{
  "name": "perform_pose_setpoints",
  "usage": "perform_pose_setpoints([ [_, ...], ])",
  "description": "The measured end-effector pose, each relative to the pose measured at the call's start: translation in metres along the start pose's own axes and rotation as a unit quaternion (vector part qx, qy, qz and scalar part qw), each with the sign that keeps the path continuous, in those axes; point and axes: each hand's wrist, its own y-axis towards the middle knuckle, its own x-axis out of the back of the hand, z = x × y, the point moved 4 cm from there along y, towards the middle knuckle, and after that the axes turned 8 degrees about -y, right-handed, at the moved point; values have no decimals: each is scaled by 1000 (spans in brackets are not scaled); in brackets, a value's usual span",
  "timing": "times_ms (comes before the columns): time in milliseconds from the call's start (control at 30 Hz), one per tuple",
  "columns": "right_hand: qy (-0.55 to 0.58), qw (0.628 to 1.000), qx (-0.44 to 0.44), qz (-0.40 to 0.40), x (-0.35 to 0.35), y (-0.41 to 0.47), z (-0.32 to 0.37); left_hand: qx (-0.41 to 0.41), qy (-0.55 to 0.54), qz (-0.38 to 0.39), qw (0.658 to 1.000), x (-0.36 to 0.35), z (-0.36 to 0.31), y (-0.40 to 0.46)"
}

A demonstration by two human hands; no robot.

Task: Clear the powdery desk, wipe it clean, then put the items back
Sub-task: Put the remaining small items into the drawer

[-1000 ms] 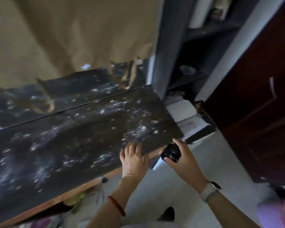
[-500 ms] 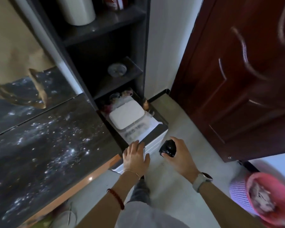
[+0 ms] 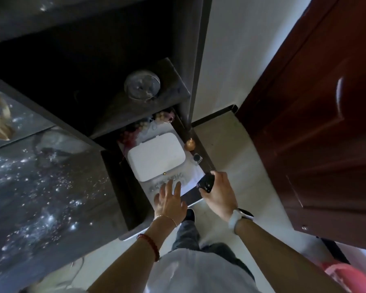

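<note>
Two hands over open drawer. Left hand fingers spread, flat on papers in drawer. Right hand clamped on one black object above drawer's right front corner. One white case in drawer. Powdery desk at left.

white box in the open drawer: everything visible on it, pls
The white box is a flat rectangular case with rounded corners, smooth and matte, plastic by the look. Its lid is shut; a small brass-coloured clasp sits on the near edge and a tab-like notch on the far edge. It lies flat and skewed in the drawer on printed white paper, with beads and trinkets behind. The left hand is just short of it, not touching.
</note>
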Motion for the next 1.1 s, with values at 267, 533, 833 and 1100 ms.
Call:
perform_pose_setpoints([
  [267, -53, 999, -1, 0, -39, 42, 5, 64, 27, 43, 997, -28, 9, 27],
  [533, -66, 998, -17, -15, -48, 51, 11, 81, 60, 68, 993, -39, 14, 32],
  [833, -56, 998, -13, 24, -44, 46, 9, 63, 84, 70, 992, -35, 14, 29],
  [1100, -25, 999, 4, 19, 19, 15, -19, -20, 23, -16, 999, 9, -30, 4],
])
